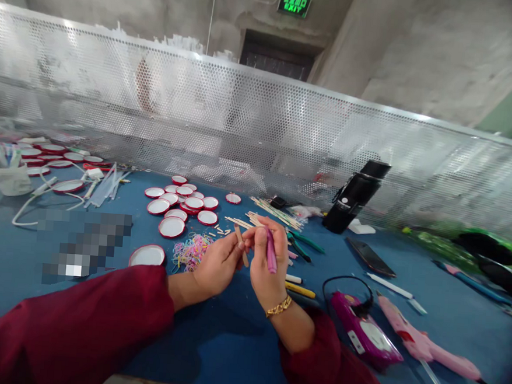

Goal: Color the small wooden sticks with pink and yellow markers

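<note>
My left hand [219, 264] pinches a flat wooden craft stick [240, 242] that stands nearly upright above the blue table [228, 342]. My right hand [267, 260] is closed round a pink pen-like tool [271, 253], its upper end close to the stick. Both hands meet over the middle of the table. A heap of small coloured rubber bands [189, 250] lies just left of my left hand. Loose wooden sticks [276, 213] lie behind my hands.
Several red-rimmed white lids [174, 205] lie left of centre, with more at the far left [50, 155]. A black flask [356, 195], green pliers [301, 244], a phone [370, 256], two pink glue guns [423, 344] and a perforated metal screen [260, 134] surround the spot.
</note>
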Motion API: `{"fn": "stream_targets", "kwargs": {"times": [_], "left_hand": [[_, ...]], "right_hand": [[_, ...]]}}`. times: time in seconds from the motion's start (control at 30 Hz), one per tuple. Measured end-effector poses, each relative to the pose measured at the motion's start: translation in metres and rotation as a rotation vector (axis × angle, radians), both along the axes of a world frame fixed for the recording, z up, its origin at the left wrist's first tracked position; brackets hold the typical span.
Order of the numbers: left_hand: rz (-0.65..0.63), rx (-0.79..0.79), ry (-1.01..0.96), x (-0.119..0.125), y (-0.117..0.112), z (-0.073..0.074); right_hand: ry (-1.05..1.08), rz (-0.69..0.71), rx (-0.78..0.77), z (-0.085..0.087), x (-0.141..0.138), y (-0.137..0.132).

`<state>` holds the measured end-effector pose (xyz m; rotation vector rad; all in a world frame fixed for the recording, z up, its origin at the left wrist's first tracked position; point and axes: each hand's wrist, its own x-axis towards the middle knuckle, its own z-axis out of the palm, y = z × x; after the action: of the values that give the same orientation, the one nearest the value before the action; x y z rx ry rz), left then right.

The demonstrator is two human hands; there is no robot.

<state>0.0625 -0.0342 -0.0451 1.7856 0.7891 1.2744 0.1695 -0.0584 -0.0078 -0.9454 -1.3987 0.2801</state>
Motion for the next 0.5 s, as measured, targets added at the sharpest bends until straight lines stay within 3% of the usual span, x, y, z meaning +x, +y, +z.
{"fn": "stream_targets", "kwargs": {"times": [0.3,0.5], "left_hand": [[0.049,0.045,0.001,-0.0019,0.0012,0.0044],[0.03,0.106,-0.008,-0.0031,-0.0006,0.01]], "right_hand": [[-0.071,-0.125,-0.003,-0.0085,0.0021,0.0065],[-0.117,-0.07,-0.065,-0.01,0.0007,0.0058]]}}
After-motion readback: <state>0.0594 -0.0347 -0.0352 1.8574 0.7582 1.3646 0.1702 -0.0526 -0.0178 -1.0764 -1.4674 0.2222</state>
